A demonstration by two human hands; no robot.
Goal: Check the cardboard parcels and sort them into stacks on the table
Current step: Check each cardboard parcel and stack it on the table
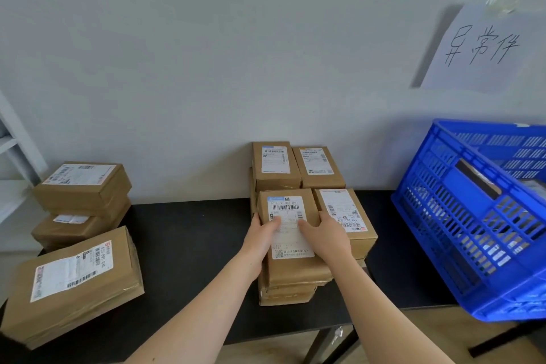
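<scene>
A brown cardboard parcel (291,267) with a white shipping label lies on top of the near middle stack on the black table (189,245). My left hand (261,235) holds its left edge, thumb on the label. My right hand (323,233) holds its right edge, thumb also on the label. Beside it to the right stands another stack topped by a labelled parcel (344,216). Two more stacks (276,165) (317,167) stand behind, against the wall. At the left are a stack of larger parcels (82,186) and a big flat parcel (74,281).
A blue plastic crate (472,216) with slotted walls sits at the table's right end and overhangs its front edge. A paper sign with handwriting (481,47) is taped to the wall above it. A white shelf (11,156) stands at far left.
</scene>
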